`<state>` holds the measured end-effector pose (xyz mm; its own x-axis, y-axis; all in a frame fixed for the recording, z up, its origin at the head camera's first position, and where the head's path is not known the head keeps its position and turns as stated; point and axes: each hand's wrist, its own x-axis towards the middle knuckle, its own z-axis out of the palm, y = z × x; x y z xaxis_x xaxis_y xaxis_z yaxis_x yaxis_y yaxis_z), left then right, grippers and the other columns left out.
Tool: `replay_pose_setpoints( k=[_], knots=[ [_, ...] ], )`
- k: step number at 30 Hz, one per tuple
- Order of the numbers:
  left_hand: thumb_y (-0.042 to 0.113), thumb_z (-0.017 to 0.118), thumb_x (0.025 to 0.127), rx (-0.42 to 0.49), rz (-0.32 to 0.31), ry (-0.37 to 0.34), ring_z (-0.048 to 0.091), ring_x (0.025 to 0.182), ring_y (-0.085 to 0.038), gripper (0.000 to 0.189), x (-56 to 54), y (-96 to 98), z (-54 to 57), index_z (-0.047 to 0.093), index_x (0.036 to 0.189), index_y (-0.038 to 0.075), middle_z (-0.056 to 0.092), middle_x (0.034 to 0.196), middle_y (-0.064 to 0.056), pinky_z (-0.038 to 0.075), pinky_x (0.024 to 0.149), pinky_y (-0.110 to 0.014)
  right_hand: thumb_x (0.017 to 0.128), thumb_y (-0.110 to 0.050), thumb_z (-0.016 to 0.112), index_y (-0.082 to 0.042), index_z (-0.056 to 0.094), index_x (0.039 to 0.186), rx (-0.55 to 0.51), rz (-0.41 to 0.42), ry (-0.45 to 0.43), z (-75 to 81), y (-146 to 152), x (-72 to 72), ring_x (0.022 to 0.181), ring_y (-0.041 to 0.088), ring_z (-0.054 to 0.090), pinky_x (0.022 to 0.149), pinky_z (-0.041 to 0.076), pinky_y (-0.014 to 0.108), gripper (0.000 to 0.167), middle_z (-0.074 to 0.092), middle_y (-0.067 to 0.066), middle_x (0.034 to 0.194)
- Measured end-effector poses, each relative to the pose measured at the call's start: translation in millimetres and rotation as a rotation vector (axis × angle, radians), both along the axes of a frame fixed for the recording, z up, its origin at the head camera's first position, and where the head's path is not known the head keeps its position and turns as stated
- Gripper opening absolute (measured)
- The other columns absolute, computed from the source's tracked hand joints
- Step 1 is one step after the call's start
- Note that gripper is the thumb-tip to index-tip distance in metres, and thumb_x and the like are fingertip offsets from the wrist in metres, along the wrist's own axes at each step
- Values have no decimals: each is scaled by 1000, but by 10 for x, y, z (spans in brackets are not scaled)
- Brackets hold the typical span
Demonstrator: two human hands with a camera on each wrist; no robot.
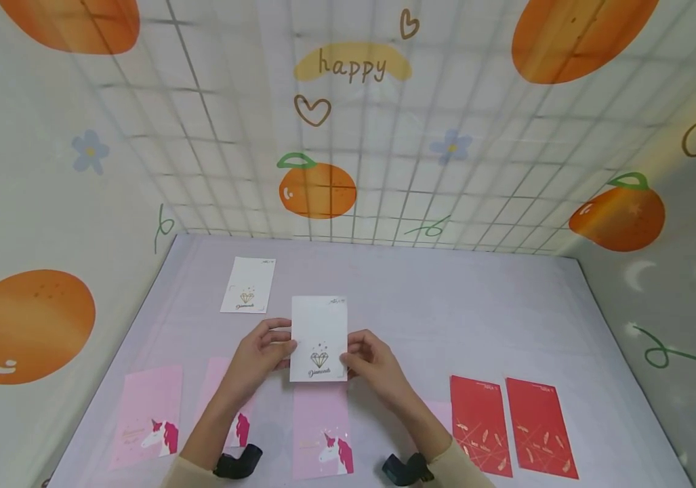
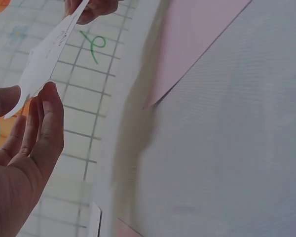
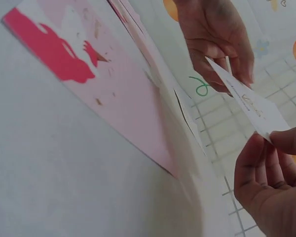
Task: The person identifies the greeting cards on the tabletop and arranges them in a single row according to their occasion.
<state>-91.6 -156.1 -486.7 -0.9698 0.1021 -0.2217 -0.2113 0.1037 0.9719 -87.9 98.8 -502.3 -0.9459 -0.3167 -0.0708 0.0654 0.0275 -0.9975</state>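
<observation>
Both hands hold a white card (image 1: 318, 322) with a gold diamond drawing, raised above the table. The left hand (image 1: 259, 351) pinches its left edge between thumb and fingers, and the right hand (image 1: 378, 364) pinches the right edge. Seen from the left wrist, the card (image 2: 44, 64) is almost edge-on, thumb on one face and fingertips on the other. The right wrist view has the right hand (image 3: 271, 182) gripping one side of it. Below the held card lies a pink unicorn card (image 1: 321, 434), its top edge covered from the head view.
Another white diamond card (image 1: 248, 285) lies farther back on the left. Pink unicorn cards (image 1: 148, 413) lie at the left, one partly behind the left forearm. Two red cards (image 1: 541, 425) lie at the right. A white grid wall (image 1: 378, 203) borders the table's back edge.
</observation>
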Motion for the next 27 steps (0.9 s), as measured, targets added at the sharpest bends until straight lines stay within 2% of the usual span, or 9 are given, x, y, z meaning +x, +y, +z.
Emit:
replay_pose_setpoints(
  k=[6,14,21,27],
  knots=[
    [14,72,93,27,-25,-7,69,99,-27,41,76,41,-23,56,131,13,67,114,-11,58,79,-39,96,-7,66,-2,59,118,-14,-16,-18,2,25,-23,82,25,64,70,58,34,24,63,16,102],
    [9,71,93,25,-12,-6,69,94,-27,39,124,55,-72,58,129,13,66,108,-12,58,75,-36,96,-7,65,-5,59,119,-5,-27,-25,22,30,-21,83,26,65,70,58,35,24,64,14,103],
    [9,70,93,19,-7,-8,68,93,-27,37,115,58,-82,59,128,13,65,107,-14,58,75,-35,95,-8,67,-3,59,119,1,-45,-14,-5,26,-37,82,25,64,70,58,35,25,64,14,101],
    [12,71,93,-12,10,20,69,91,-26,37,35,27,-67,59,128,13,65,107,-13,58,74,-35,95,-10,69,-6,60,124,66,-87,28,10,-21,-110,77,25,64,70,59,39,31,64,12,97]
  ],
)
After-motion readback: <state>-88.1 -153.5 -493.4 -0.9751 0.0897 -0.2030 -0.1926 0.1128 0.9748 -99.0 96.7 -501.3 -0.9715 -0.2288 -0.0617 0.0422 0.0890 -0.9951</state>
